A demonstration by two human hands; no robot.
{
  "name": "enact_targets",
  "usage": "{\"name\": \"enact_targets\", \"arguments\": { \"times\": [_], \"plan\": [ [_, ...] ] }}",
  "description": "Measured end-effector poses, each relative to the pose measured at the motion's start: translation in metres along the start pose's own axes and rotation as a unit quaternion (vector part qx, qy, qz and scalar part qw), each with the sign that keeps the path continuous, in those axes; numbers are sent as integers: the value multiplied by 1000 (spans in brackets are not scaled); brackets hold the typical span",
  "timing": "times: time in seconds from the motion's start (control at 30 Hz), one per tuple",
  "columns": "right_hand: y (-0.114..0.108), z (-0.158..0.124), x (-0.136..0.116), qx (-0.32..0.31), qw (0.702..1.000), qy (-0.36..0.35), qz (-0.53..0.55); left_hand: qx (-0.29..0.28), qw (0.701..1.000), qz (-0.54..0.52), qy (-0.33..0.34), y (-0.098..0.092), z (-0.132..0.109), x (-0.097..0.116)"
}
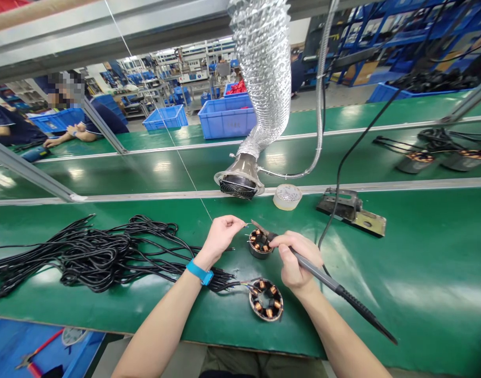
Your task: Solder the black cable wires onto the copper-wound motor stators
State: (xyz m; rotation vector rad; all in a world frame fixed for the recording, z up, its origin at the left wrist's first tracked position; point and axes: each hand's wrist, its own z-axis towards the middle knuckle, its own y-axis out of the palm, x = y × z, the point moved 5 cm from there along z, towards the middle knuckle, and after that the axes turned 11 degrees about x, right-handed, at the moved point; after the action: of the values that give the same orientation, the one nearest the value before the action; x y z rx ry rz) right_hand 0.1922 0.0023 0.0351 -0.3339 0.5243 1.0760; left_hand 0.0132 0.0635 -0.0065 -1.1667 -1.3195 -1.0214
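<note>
My right hand (297,257) grips a soldering iron (319,272), its tip pointing up and left. The tip is close to the fingers of my left hand (225,233), which pinch a thin solder wire (193,185) that hangs down from above. Just below the tip sits a round motor stator (260,245) with copper coils. A second stator (266,300) lies nearer to me, with coloured leads joined to a black cable. Whether the iron touches the solder or the first stator's lead, I cannot tell.
A heap of black cables (94,257) spreads over the left of the green bench. A fume duct (240,176) hangs ahead, near a tape roll (288,197) and an iron stand (353,210). More wired stators (416,161) lie back right. Co-workers sit across on the left.
</note>
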Motion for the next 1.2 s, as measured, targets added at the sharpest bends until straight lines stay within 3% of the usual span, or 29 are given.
{"name": "enact_targets", "arguments": {
  "times": [0.6,0.83,1.03,1.2],
  "plan": [
    [0,1,-5,3,1000,0,4,-7,1000,26,10,0,1,-1],
    [11,0,-4,-61,998,0,1,-15,999,33,13,-1,1,-1],
    [28,-2,11,-110,993,29,-42,-48,997,56,10,-3,-5,9],
    [41,-8,21,-149,987,56,-13,-79,990,94,65,-2,-10,14]
  ]
}}
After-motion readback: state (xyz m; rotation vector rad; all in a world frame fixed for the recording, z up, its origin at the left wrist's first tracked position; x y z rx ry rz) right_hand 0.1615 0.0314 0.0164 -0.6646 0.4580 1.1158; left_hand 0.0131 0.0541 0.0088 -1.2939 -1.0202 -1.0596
